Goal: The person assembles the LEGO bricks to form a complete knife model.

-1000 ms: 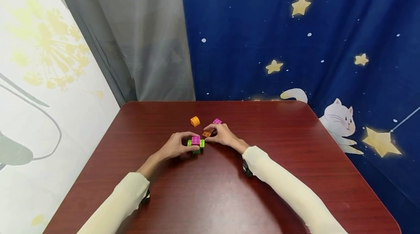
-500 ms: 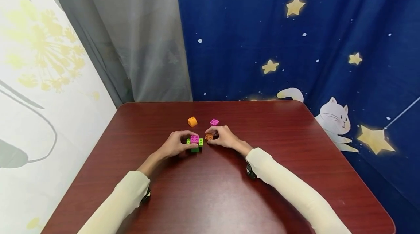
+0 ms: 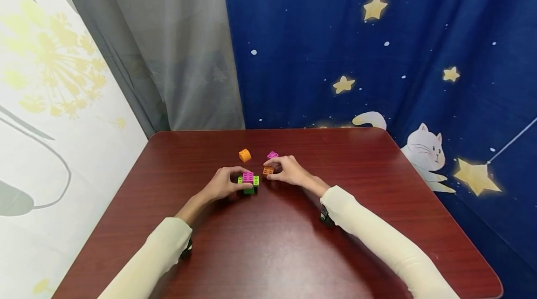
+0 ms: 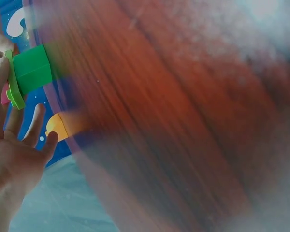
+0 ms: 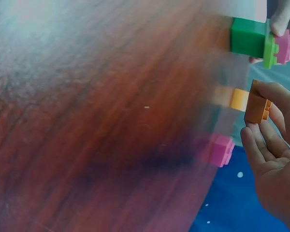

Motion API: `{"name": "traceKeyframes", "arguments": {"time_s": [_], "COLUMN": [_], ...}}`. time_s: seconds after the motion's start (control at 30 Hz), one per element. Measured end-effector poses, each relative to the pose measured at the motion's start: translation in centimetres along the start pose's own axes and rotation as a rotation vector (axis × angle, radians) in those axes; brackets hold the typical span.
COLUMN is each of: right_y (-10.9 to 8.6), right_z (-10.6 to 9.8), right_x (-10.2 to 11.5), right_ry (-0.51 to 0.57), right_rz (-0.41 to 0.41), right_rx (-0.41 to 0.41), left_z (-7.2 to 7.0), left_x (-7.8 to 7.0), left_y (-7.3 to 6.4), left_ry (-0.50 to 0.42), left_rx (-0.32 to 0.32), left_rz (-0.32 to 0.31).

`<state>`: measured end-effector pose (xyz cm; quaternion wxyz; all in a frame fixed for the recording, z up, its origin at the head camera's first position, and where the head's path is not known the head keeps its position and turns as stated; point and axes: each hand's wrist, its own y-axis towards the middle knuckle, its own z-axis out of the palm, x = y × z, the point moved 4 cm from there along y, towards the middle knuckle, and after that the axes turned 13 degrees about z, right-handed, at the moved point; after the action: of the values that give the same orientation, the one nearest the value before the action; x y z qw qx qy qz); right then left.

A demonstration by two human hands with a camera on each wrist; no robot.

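My left hand (image 3: 221,184) holds a small stack of toy building bricks between thumb and fingers. A pink brick (image 3: 248,177) sits on top, a lime green plate (image 3: 256,180) is in the middle, and a darker green brick (image 4: 33,70) forms the base. Just right of the stack, my right hand (image 3: 290,171) pinches an orange brick (image 3: 268,171) between thumb and fingertips. In the right wrist view this brick (image 5: 256,102) appears raised above the tabletop, studs facing up, apart from the stack.
Behind the hands, a yellow-orange curved brick (image 3: 245,155) lies on the dark red table (image 3: 260,252). A loose magenta brick (image 3: 272,155) lies just beyond my right fingers. Curtains (image 3: 310,47) hang along the table's far edge.
The right hand first drew the orange brick nearer, then raised it slightly beside the stack. The left hand stays on the stack. The whole head view has shifted a little.
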<state>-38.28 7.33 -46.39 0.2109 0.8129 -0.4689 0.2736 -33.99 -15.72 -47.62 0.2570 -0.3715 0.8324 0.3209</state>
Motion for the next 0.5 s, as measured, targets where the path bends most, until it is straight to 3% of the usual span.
{"name": "traceKeyframes", "arguments": {"time_s": [0.5], "right_y": [-0.5], "right_z": [-0.9], "right_x": [2.9], "right_ry": [0.03], "right_rz": [-0.07], "right_rx": [0.005], "left_z": [0.0], "left_x": [0.4], "left_y": [0.1], "left_ry": [0.014], "left_rx": [-0.001], "left_rz": [-0.004]}}
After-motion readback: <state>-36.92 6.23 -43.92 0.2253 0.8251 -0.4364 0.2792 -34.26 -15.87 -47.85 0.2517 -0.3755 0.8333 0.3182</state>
